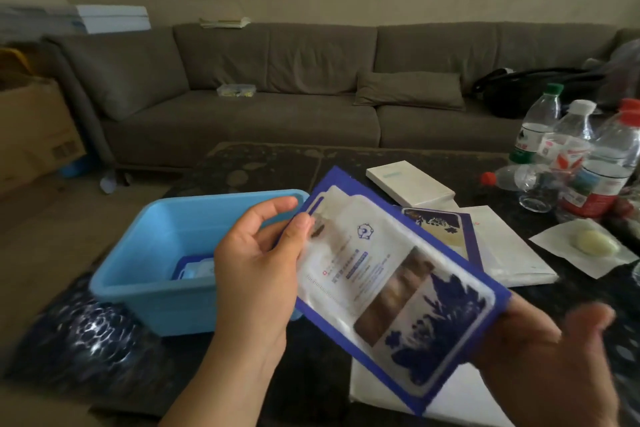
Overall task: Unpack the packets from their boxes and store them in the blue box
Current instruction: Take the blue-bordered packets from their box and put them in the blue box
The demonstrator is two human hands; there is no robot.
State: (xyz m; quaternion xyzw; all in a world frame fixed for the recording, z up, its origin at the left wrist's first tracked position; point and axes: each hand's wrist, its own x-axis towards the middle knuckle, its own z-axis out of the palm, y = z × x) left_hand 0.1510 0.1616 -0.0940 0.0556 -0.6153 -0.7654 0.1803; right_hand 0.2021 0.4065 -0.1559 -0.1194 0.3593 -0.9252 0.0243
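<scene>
Here, at the centre of the frame, a person holds a stack of blue-bordered packets (394, 284) tilted above a dark patterned table (263, 163). The left hand (256, 274) pinches the stack's upper left end, thumb on the front and fingers curled behind. The right hand (550, 354), blurred at lower right, supports the stack's lower end from beneath; whether its fingers curl round the edge cannot be told.

The blue box (166, 288), an open plastic tub, stands on the table at centre left, just behind the left hand, with at least one packet (194, 269) lying inside on its floor.

To the right of the stack another blue-printed packet (440, 229) lies flat on the table, partly on a white box (509, 250). A smaller white box (410, 182) rests beyond them. Several plastic water bottles (575, 149) cluster at the right edge, one lying on its side. A brown sofa (277, 87) fills the background.
</scene>
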